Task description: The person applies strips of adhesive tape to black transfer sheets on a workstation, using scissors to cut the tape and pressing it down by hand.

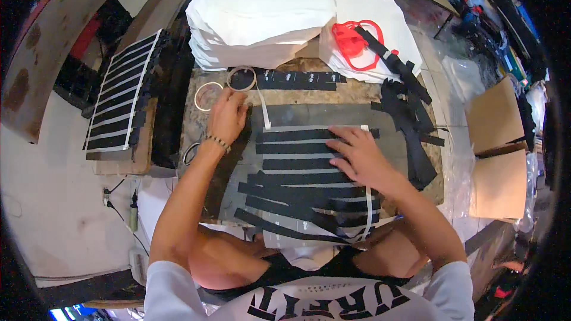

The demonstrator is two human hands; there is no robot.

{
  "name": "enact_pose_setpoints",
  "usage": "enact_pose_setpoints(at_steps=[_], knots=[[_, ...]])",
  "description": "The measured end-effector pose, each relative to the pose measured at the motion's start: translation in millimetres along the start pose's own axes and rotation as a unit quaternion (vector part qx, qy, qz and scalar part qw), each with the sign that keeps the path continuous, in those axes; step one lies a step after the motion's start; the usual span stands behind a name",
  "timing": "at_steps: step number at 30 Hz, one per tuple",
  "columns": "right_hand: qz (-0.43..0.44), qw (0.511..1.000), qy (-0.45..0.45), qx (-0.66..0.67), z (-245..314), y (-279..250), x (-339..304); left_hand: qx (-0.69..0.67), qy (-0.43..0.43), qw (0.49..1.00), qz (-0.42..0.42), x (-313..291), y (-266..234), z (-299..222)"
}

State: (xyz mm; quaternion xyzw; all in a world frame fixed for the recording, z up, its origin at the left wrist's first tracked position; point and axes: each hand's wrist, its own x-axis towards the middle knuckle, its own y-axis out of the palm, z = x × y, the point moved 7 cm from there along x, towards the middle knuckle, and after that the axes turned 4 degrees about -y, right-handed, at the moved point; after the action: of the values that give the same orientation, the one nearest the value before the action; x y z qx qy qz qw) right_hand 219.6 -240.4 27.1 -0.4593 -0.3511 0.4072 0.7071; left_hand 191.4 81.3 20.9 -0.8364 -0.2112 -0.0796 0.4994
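My left hand [227, 113] pinches the lower rim of a roll of tape [256, 77]. From that roll a whitish length of tape [263, 107] runs down to the upper left corner of a set of black strips [297, 148]. These strips lie side by side over a pale sheet, the nearer ones askew and overlapping. A white tape line [369, 202] crosses their right ends. Flat on the right part of the upper strips rests my right hand [357, 153], fingers spread. A second tape roll [198, 102] lies beside my left hand, partly covered by it.
Stacked white sheets [262, 6] stand behind the board. At right are a red looped item [351, 41] and loose black strips [416, 137]. Scissor handles [189, 153] show at the left edge. A finished-looking striped panel [122, 95] leans left; cardboard boxes [496, 184] stand right.
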Motion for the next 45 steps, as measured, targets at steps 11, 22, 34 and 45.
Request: enact_pose_setpoints(at_steps=[11,22,34,45], knots=[[0.016,1.0,-0.004,0.026,25.8,35.2,-3.8,0.178,0.052,0.983,-0.008,49.7,35.4,18.3],[0.019,0.999,0.0,0.032,24.1,35.2,-3.2,0.227,0.079,0.966,-0.093,42.9,40.8,15.6],[-0.065,0.996,-0.015,0.051,0.5,7.7,-4.9,0.008,-0.073,0.989,0.125,-5.7,13.1,-16.0],[-0.152,0.965,0.154,0.144,-108.0,-43.9,-46.8,-0.039,-0.062,0.99,0.121,-44.8,16.7,-25.4]])
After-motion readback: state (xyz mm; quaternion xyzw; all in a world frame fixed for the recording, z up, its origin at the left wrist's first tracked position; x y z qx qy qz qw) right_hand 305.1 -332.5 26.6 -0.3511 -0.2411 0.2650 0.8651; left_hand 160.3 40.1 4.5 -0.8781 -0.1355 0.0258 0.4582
